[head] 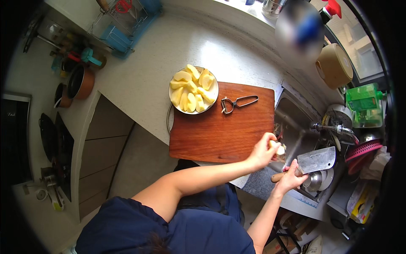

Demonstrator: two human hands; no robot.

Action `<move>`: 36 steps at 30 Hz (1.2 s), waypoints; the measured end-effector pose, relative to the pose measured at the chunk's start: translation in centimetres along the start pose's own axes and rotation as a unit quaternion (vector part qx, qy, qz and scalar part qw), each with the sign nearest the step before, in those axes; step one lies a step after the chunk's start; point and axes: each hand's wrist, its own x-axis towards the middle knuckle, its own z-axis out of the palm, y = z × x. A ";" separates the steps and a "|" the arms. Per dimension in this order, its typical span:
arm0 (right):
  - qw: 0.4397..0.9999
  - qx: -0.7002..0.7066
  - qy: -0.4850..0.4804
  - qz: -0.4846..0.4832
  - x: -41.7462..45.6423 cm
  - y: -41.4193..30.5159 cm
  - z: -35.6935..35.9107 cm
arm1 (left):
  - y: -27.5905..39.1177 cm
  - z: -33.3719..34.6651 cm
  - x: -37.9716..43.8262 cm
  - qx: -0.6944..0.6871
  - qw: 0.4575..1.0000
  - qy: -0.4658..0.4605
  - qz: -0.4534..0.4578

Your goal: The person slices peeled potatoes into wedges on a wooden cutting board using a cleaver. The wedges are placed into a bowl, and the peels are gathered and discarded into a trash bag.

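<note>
My left hand (265,150) holds a pale piece of cut fruit (280,150), its kind unclear, over the sink's near left part. My right hand (290,177) is closed around the wooden handle of a cleaver (317,159), whose broad blade points up and right above the sink. A wooden cutting board (203,136) lies left of the sink. On its upper left corner rests a plate (216,92) of peeled, pale yellow fruit wedges (191,102), apparently apple. Beside the plate, a metal Y-shaped peeler (234,103) lies on the board.
The sink (293,111) has a faucet (337,128) on its far side and metal bowls (314,181) near its right end. Green bottles (364,104) and a pink colander (363,150) stand beyond. A blue-based wire rack (117,39) is at the upper left.
</note>
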 end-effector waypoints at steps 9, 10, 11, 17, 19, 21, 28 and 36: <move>0.996 0.029 -0.050 0.066 1.7 2.4 -3.6 | 6.9 -15.6 -2.1 0.174 0.949 0.168 0.202; 0.996 0.029 -0.051 0.072 1.3 2.5 -3.5 | 7.9 -17.2 -2.4 0.320 0.891 0.215 0.242; 0.995 0.029 -0.052 0.078 1.0 2.6 -3.5 | 8.8 -18.3 -2.4 0.457 0.807 0.254 0.275; 0.986 0.050 -0.087 0.133 0.6 2.4 -2.4 | 8.1 -19.5 0.6 0.530 0.760 0.276 0.255; 0.984 0.055 -0.099 0.136 0.5 2.1 -2.0 | 7.7 -19.6 1.3 0.579 0.724 0.286 0.244; 0.984 0.051 -0.103 0.137 0.4 2.2 -1.8 | 7.5 -19.5 1.4 0.605 0.700 0.298 0.234; 0.975 0.052 -0.091 0.197 0.1 3.4 -2.4 | 8.3 -19.1 1.7 0.616 0.679 0.325 0.231; 0.976 0.046 -0.088 0.196 0.0 2.9 -3.2 | 14.4 -22.0 6.0 0.697 0.626 0.294 0.188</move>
